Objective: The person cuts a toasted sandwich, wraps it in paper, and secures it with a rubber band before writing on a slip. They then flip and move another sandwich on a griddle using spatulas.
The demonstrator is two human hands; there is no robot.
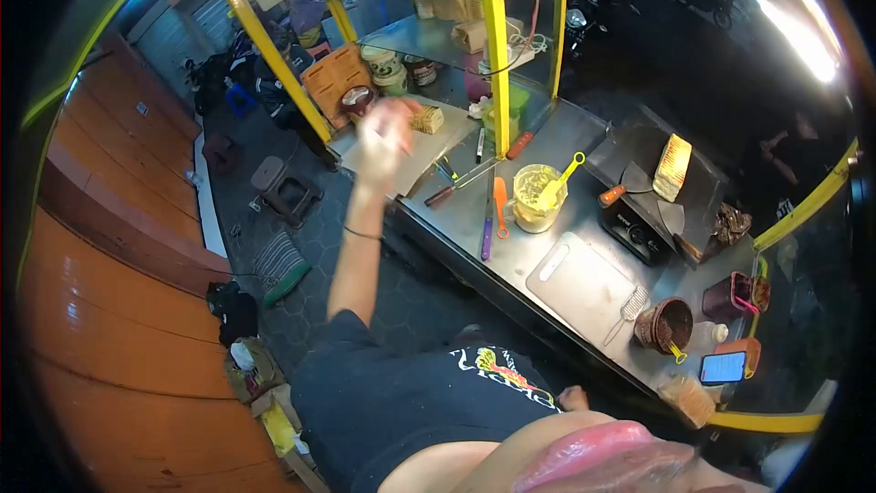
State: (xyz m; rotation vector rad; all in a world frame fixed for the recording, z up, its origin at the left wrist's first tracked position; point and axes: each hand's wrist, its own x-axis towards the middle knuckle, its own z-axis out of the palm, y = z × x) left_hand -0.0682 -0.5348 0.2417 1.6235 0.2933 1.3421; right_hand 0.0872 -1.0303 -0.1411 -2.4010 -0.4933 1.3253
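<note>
head view: left hand, arm outstretched, is near bread, grip too blurred to tell.

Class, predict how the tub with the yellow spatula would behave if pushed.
The tub would probably slide, since the metal counter looks smooth. Its yellow spatula sticks out above the rim, so it might shift if jolted.

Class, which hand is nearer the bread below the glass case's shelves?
Left. The left hand is close beside the bread, contact unclear; the right hand is far off, low beside the person's shirt.
</note>
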